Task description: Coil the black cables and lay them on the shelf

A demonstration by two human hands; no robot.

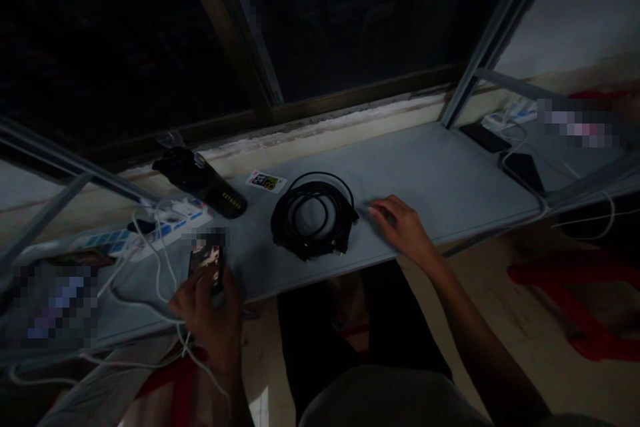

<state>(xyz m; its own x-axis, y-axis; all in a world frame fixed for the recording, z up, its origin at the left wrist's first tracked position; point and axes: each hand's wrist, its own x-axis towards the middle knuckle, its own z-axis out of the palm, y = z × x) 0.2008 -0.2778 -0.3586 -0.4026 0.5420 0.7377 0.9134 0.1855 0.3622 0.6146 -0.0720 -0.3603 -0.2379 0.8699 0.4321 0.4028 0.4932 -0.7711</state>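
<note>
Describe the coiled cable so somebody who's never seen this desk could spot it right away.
Start at the dark window and the grey desk running beneath it. On the desk, between the person's left hand and right hand, lies a coil of black cable. Its loops form a round bundle with an open middle, unlike the black bottle and flat card toward its left.

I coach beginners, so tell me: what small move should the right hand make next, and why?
Probably a short reach leftward to grip the coiled black cable: the right hand is just beside it, not touching, with nothing visible in its grasp, while the left hand is at the phone.
</note>
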